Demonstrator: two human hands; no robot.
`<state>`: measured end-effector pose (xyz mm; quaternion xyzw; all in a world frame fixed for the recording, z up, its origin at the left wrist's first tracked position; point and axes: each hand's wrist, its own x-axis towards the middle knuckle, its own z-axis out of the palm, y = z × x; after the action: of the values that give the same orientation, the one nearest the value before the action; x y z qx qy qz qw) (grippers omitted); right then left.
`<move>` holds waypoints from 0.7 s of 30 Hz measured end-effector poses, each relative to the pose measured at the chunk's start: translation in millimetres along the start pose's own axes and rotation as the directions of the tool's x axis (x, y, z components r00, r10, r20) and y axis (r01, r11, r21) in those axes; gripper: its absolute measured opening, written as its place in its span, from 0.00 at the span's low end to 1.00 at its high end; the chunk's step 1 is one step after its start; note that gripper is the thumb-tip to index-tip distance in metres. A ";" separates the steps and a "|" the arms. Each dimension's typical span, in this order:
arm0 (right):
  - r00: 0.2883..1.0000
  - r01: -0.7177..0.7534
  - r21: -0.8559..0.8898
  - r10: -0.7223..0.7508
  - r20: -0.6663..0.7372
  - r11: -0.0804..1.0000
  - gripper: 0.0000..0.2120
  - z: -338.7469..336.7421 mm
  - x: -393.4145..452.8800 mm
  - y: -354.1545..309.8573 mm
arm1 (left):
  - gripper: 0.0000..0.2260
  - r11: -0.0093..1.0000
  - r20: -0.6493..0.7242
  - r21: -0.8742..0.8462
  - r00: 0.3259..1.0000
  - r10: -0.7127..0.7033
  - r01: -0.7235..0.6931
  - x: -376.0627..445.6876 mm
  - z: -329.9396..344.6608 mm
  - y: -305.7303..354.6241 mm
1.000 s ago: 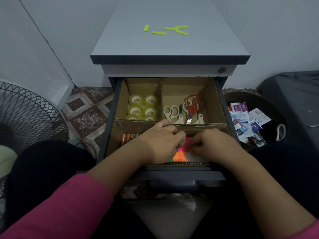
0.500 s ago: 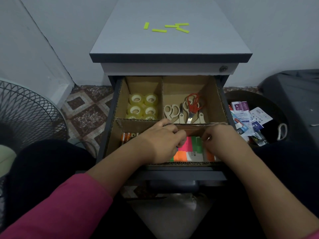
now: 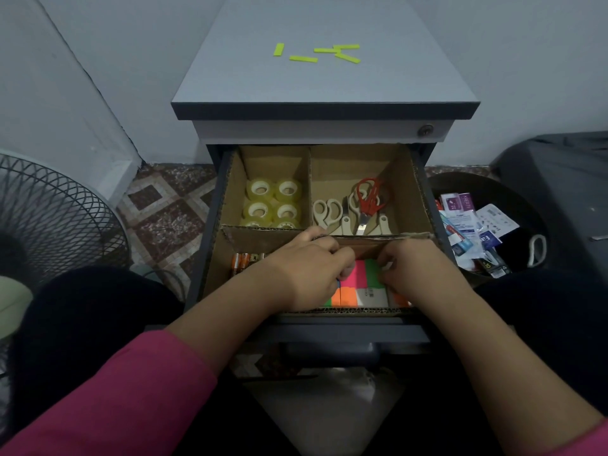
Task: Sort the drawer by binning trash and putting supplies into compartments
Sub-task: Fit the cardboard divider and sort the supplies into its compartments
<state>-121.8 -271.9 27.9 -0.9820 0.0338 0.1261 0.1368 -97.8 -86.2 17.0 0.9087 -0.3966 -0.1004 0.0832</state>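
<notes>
The open drawer holds a cardboard divider (image 3: 418,192) with four compartments. Tape rolls (image 3: 273,202) fill the back left one, scissors (image 3: 368,195) the back right one. Batteries (image 3: 243,260) lie in the front left one. Neon sticky note pads (image 3: 357,279), pink, green and orange, lie in the front right one. My left hand (image 3: 309,271) rests curled on the pink pad's left side. My right hand (image 3: 414,268) pinches the green pad's right edge. Both hands hide part of the pads.
A dark bin (image 3: 539,225) right of the drawer holds wrappers (image 3: 467,222). Yellow strips (image 3: 316,54) lie on the cabinet top. A wire fan guard (image 3: 56,218) stands at the left. My knees flank the drawer front.
My right hand slid right off the middle of the pads, then came back a little to the green pad. More pads show now. My left hand has hardly moved.
</notes>
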 end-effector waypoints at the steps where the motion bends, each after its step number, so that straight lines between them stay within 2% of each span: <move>1: 1.000 0.002 0.001 -0.002 -0.004 1.000 0.10 0.3 0.3 0.3 | 0.09 1.000 0.008 -0.007 1.000 -0.001 0.001 0.3 0.5 -0.7; 10: 1.000 0.008 0.014 -0.008 -0.026 1.000 0.09 -0.9 0.0 2.3 | 0.08 0.998 0.024 -0.062 1.000 -0.015 0.017 2.0 6.7 -6.6; 16: 0.996 0.087 0.013 -0.086 -0.016 0.996 0.07 -1.5 -3.0 -2.4 | 0.08 0.980 0.018 -0.195 0.999 -0.035 0.038 2.6 3.4 -8.3; 19: 0.990 0.129 0.115 -0.135 0.042 0.985 0.03 0.5 -4.2 -8.8 | 0.07 0.980 0.024 -0.198 0.999 -0.021 0.025 2.0 2.6 -8.6; 21: 0.983 0.154 0.081 -0.161 0.089 0.985 0.04 2.7 -4.3 -11.9 | 0.06 0.984 0.025 -0.179 1.000 -0.004 0.009 1.8 2.2 -7.4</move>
<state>-125.4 -259.6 29.6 -0.9687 -0.0460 0.1600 0.1840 -91.9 -82.7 12.9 0.8975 -0.3840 -0.1469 0.1594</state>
